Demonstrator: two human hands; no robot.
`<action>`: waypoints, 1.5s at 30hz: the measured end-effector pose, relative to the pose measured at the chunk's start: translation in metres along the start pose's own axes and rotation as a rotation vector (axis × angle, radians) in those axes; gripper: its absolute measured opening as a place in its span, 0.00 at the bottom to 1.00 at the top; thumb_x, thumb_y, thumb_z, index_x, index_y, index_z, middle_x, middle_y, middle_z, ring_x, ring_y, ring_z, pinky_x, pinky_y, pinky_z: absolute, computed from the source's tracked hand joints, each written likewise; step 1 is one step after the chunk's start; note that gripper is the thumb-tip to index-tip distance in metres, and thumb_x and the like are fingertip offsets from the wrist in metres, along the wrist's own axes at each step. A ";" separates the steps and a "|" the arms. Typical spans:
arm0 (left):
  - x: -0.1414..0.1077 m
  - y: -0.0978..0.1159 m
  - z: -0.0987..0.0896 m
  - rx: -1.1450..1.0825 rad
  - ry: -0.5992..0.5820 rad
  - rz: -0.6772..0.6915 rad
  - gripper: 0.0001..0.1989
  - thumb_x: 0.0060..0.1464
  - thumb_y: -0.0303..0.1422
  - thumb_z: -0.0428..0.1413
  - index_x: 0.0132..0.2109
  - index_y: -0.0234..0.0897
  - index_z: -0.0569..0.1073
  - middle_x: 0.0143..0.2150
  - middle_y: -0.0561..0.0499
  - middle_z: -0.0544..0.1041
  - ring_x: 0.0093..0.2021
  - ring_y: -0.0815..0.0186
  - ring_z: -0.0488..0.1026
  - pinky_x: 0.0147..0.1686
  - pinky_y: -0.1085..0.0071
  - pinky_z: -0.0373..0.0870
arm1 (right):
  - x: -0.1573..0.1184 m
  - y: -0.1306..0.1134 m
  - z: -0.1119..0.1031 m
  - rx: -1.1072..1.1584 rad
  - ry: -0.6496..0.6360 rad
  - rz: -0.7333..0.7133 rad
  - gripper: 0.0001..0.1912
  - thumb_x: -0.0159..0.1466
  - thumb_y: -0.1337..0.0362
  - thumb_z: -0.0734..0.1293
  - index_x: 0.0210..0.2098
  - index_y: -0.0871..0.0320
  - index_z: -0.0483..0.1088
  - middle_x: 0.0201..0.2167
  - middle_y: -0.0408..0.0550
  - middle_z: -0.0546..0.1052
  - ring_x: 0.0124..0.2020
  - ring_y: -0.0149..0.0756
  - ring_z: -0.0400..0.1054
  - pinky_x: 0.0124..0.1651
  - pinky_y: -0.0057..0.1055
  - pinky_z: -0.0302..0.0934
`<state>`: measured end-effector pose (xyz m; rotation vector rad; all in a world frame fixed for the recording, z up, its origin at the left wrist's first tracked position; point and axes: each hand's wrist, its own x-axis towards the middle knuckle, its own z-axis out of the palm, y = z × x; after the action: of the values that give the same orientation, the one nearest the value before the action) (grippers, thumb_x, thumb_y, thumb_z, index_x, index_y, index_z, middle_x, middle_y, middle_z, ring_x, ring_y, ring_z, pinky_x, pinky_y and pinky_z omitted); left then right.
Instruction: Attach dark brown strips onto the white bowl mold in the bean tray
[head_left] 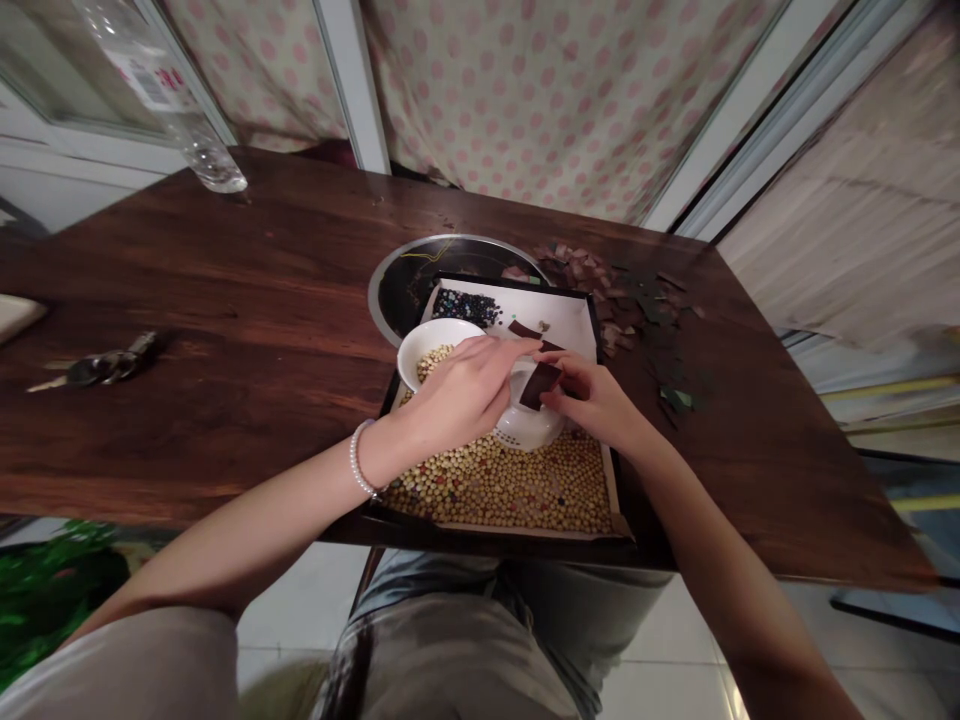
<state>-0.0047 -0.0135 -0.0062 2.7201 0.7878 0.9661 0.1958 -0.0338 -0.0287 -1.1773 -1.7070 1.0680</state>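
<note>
The right hand (596, 398) has a clenched grip, pinching a dark brown square (540, 387) between thumb and fingers, and the square stands tilted just above a small white cup with holes in its side (531, 428). The left hand (457, 392) reaches across from the other side, its fingers stretched flat over the top of the cup and their tips (525, 346) close to the square. Whether that grip is closed on anything, I cannot tell. Just behind the left hand's grip sits a white bowl (439, 350) holding beans, and directly below both hands lies a black-edged tray (607, 480) covered with more beans (495, 490). Past the grip, farther along the tray, are a heap of dark beads (465, 307) and a second brown piece (525, 329). Brown and green scraps (637, 310) are scattered on the table (225, 250) beyond the right hand. Well away from the left hand lie keys (105, 365), and a plastic bottle (202, 150) stands far ahead of the grip. A pearl bracelet (360, 458) circles the left wrist.
</note>
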 end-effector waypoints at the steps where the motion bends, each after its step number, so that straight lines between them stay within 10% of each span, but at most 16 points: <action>1: 0.000 0.000 0.000 0.002 -0.006 -0.010 0.19 0.54 0.22 0.45 0.53 0.28 0.62 0.48 0.41 0.72 0.47 0.58 0.69 0.49 0.58 0.67 | 0.000 0.000 -0.001 0.014 -0.011 0.003 0.04 0.52 0.69 0.66 0.29 0.57 0.69 0.47 0.49 0.67 0.50 0.40 0.63 0.53 0.42 0.57; 29: 0.000 -0.001 0.000 0.040 -0.052 -0.071 0.19 0.53 0.23 0.44 0.53 0.28 0.62 0.46 0.41 0.72 0.46 0.57 0.68 0.47 0.57 0.66 | -0.016 -0.022 -0.005 -0.299 -0.093 -0.244 0.08 0.49 0.74 0.67 0.22 0.56 0.64 0.52 0.47 0.67 0.54 0.43 0.61 0.55 0.46 0.54; 34: -0.001 -0.001 0.000 0.038 -0.043 -0.064 0.20 0.53 0.23 0.45 0.54 0.29 0.62 0.45 0.41 0.72 0.46 0.57 0.69 0.47 0.56 0.67 | -0.016 -0.022 -0.004 -0.290 0.099 -0.317 0.08 0.49 0.75 0.66 0.23 0.56 0.66 0.52 0.47 0.66 0.53 0.41 0.61 0.55 0.43 0.56; 40: -0.002 -0.001 0.001 0.044 -0.028 -0.068 0.20 0.52 0.22 0.44 0.53 0.29 0.63 0.46 0.41 0.72 0.47 0.58 0.69 0.46 0.58 0.67 | -0.019 -0.027 -0.007 -0.329 -0.204 -0.278 0.10 0.44 0.78 0.67 0.21 0.57 0.68 0.54 0.45 0.66 0.54 0.43 0.60 0.56 0.44 0.54; 45: -0.002 -0.001 0.000 0.037 -0.042 -0.065 0.19 0.53 0.23 0.44 0.53 0.29 0.62 0.45 0.41 0.72 0.46 0.57 0.69 0.46 0.57 0.67 | -0.019 -0.030 -0.010 -0.291 -0.110 -0.330 0.12 0.44 0.78 0.66 0.23 0.56 0.69 0.53 0.45 0.67 0.54 0.42 0.60 0.56 0.44 0.54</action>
<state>-0.0061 -0.0136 -0.0073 2.7177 0.8883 0.8867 0.2010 -0.0562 0.0003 -0.9740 -2.1095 0.7099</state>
